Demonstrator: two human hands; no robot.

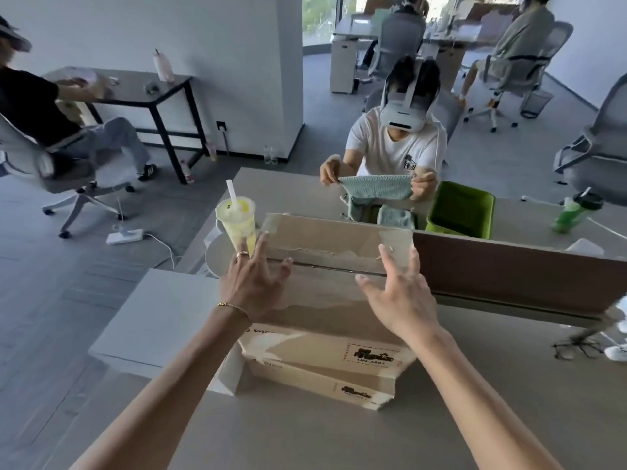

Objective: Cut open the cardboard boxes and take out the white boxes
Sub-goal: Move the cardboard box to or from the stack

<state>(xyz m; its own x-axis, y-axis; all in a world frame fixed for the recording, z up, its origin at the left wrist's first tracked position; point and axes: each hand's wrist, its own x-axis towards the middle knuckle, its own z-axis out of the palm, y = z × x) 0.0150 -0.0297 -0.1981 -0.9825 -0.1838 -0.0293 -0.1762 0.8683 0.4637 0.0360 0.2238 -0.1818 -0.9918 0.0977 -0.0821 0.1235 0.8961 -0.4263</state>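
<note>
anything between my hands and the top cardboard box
Nothing visible does. The left hand and right hand hover open right over the top cardboard box; the yellow drink cup stands off to its left.

my left hand and right hand: blurred, contact with cardboard box unclear | box inside: hidden by raised flap | lower box label: print too blurred to read | glasses: smeared | white box: partly behind my forearm
</note>
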